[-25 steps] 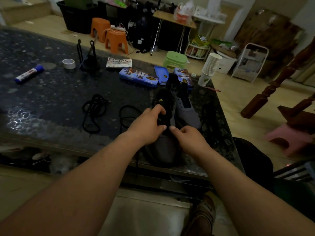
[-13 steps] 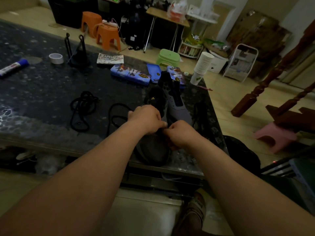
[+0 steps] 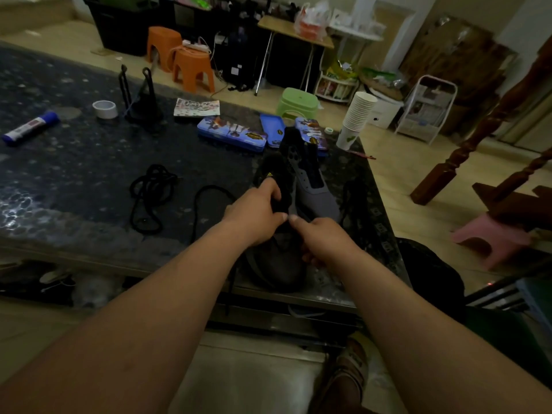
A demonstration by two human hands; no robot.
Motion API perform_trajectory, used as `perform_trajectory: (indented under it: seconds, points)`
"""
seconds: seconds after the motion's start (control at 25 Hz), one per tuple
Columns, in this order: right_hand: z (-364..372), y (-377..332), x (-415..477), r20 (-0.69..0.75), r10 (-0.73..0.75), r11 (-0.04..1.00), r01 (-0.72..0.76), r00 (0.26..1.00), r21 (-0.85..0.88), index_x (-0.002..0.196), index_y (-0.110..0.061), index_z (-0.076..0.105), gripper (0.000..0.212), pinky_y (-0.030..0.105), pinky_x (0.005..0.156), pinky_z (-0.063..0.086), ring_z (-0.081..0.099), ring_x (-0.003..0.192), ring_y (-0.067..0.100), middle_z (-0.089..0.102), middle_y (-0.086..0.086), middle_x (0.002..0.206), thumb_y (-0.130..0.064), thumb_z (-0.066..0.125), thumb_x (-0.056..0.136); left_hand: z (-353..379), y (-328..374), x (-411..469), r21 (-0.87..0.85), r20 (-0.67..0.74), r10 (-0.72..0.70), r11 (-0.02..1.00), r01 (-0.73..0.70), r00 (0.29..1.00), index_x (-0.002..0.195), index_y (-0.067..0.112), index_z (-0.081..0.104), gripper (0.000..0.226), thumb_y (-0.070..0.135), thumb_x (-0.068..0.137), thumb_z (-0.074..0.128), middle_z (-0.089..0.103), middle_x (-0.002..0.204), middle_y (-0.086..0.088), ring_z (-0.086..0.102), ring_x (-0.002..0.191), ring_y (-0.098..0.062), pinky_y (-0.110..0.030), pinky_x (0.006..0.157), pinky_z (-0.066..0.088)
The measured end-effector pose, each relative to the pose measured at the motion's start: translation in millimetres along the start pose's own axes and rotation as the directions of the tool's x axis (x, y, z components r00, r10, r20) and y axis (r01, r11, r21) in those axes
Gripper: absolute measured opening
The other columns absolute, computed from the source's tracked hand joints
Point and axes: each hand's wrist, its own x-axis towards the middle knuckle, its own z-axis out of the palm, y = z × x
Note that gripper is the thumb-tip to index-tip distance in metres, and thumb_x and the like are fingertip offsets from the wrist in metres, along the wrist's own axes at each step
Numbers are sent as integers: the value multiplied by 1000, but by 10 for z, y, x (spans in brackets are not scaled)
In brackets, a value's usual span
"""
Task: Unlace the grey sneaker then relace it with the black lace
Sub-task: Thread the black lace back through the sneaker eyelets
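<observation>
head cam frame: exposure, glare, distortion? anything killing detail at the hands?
Head view: underexposed; the grey sneaker merges into one dark mass where the left hand and right hand work it. Head view: speckled glare on the table, near-left edge. Head view: wide-angle stretch swells the forearms and bows the table edge.

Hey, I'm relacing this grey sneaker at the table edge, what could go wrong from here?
The grey sneaker sits at the near edge of the table; a hard tug by the left hand or right hand could pull it off. The black lace trails over that edge and may snag.
</observation>
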Motion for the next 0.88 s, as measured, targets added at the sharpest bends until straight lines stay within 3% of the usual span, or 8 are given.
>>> perform_trajectory:
  seconds: [0.08, 0.16, 0.36, 0.44, 0.56, 0.64, 0.72, 0.88]
  points:
    - [-18, -23, 56, 40, -81, 996, 83, 996, -32, 89, -7, 60, 31, 24, 46, 43, 57, 52, 20, 57, 10, 69, -35, 57, 104, -11, -72, -82, 33, -14, 19, 999, -18, 1000, 105, 43, 40, 37, 45, 90, 73, 56, 92, 9, 60, 93, -24, -54, 93, 51]
    - [-52, -9, -68, 87, -149, 987, 143, 985, 73, 86, -8, 59, 20, 21, 43, 39, 51, 52, 18, 52, 11, 69, -20, 59, 102, 0, -68, -105, 88, -60, 19, 996, -14, 998, 106, 42, 42, 35, 48, 90, 73, 59, 97, 9, 60, 102, -24, -48, 93, 48]
    - [-156, 306, -506, 406, -194, 981, 170, 893, 95, 69, -17, 56, 31, 27, 50, 41, 50, 52, 15, 52, 4, 60, -17, 62, 99, 53, 36, -89, 169, -90, 36, 985, -20, 995, 122, 39, 46, 41, 46, 91, 72, 53, 121, 0, 55, 120, -30, -51, 96, 41]
    - [-153, 341, -409, 254, -138, 985, 107, 957, 134, 82, -12, 61, 29, 29, 54, 44, 56, 55, 17, 58, 6, 69, -32, 60, 103, 14, 22, -140, 78, -145, 35, 997, -24, 989, 129, 38, 40, 51, 48, 90, 72, 52, 122, -2, 57, 117, -31, -51, 97, 45]
    - [-46, 252, -83, -12, -123, 986, 124, 992, 110, 101, -6, 61, 46, 36, 63, 51, 64, 68, 21, 63, 6, 80, -53, 59, 100, -57, -29, -294, -28, -278, -73, 997, 68, 958, 107, 22, 43, 41, 53, 93, 65, 59, 103, -5, 62, 98, -36, -41, 75, 46]
    - [39, 202, 98, -65, -198, 980, 197, 978, -29, 94, -13, 56, 46, 39, 68, 50, 64, 75, 24, 62, 6, 80, -58, 63, 95, -15, -46, -379, 101, -157, -149, 981, 166, 976, 92, 21, 50, 41, 61, 94, 59, 64, 97, -7, 61, 89, -34, -38, 71, 44]
    - [94, 195, 222, -65, -212, 973, 205, 975, -102, 87, -17, 51, 44, 39, 68, 48, 65, 80, 29, 62, 7, 80, -58, 66, 92, 60, -54, -415, 184, -9, -157, 970, 156, 987, 79, 24, 49, 40, 58, 97, 58, 63, 92, -4, 58, 84, -28, -36, 70, 44]
    - [133, 203, 309, -74, -194, 977, 186, 978, -108, 86, -18, 50, 44, 37, 68, 47, 63, 77, 28, 62, 7, 80, -58, 66, 92, -74, -127, -409, 120, 77, -106, 988, 96, 991, 75, 20, 55, 33, 41, 102, 58, 60, 80, -1, 60, 79, -23, -34, 66, 44]
